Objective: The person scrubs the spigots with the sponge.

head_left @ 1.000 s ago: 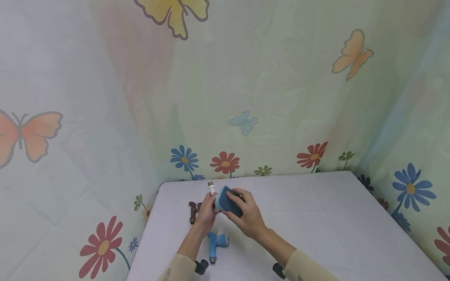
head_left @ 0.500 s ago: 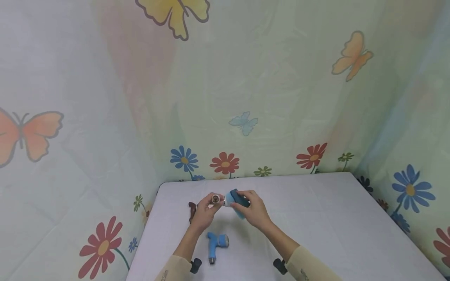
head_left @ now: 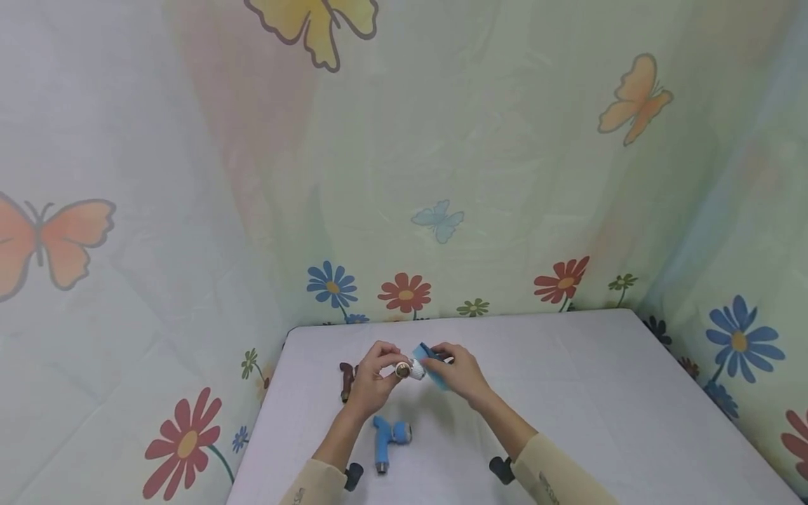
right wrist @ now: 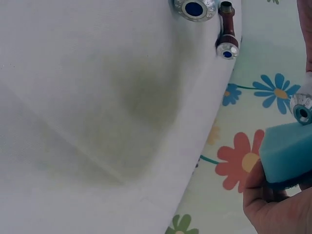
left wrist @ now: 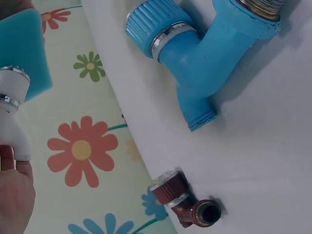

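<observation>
My left hand [head_left: 371,384] grips a white tap [head_left: 417,369], whose round metal end faces the head camera. My right hand [head_left: 465,377] holds a light blue sponge [head_left: 438,381] with a dark scouring layer, close against the tap's ribbed knob. In the left wrist view the white knob [left wrist: 13,85] overlaps the sponge [left wrist: 34,58]; the right wrist view shows the sponge [right wrist: 287,151] at the knob's metal face [right wrist: 302,108]. Below the hands lies a blue tap [head_left: 382,445]. A dark red-brown tap [head_left: 346,382] lies left of the left hand, partly hidden by it.
A white cloth covers the table [head_left: 555,393], which ends at a back edge before a hanging sheet [head_left: 505,175] printed with flowers and butterflies. Black wrist-worn pieces [head_left: 502,470] show near both sleeves.
The white tap has turned, from pointing up and away to showing its end to the head camera. The sponge has tilted from broad face to edge, moving slightly right with the right hand.
</observation>
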